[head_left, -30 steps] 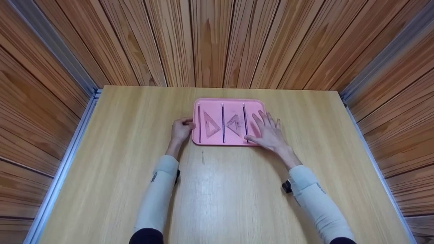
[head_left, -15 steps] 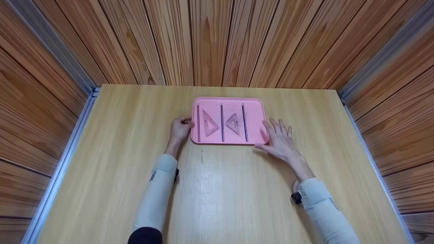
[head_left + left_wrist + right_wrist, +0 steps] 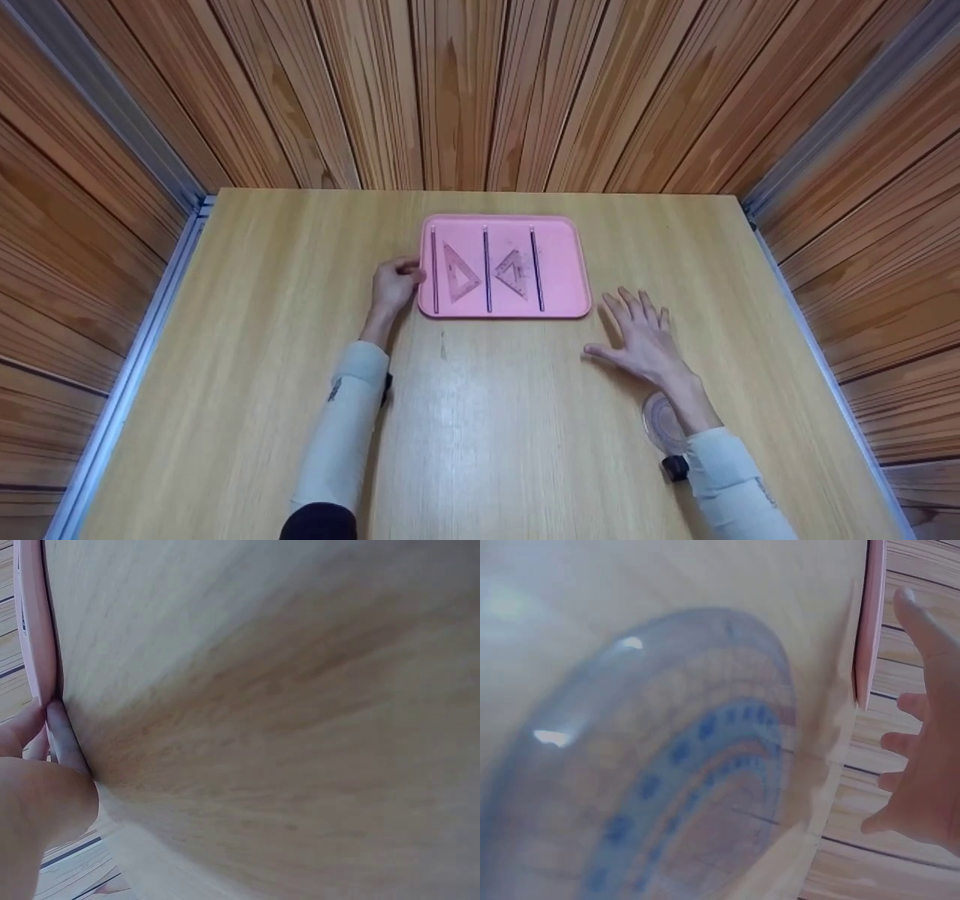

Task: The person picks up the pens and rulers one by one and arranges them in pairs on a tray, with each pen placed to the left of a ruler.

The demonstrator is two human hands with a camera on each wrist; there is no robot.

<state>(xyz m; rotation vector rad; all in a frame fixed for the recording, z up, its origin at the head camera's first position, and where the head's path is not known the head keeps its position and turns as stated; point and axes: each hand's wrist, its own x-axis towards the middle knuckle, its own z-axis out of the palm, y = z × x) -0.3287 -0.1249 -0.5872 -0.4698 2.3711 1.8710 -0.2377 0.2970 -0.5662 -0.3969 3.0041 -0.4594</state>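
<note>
1. My left hand [image 3: 391,283] pinches the tray [image 3: 566,259] at its left edge.
2. My right hand [image 3: 643,341] is flat, fingers spread, holding nothing, on the table [image 3: 247,300] just off the tray's near right corner.
3. Protractor [image 3: 658,424] lies behind that hand, beside my wrist toward the table's near edge, so the right hand is nearer.

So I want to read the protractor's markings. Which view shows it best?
The right wrist view: the clear protractor fills it, its blue scale visible though blurred. The head view shows only part of it, beside the right forearm on the table. The left wrist view shows none.
</note>
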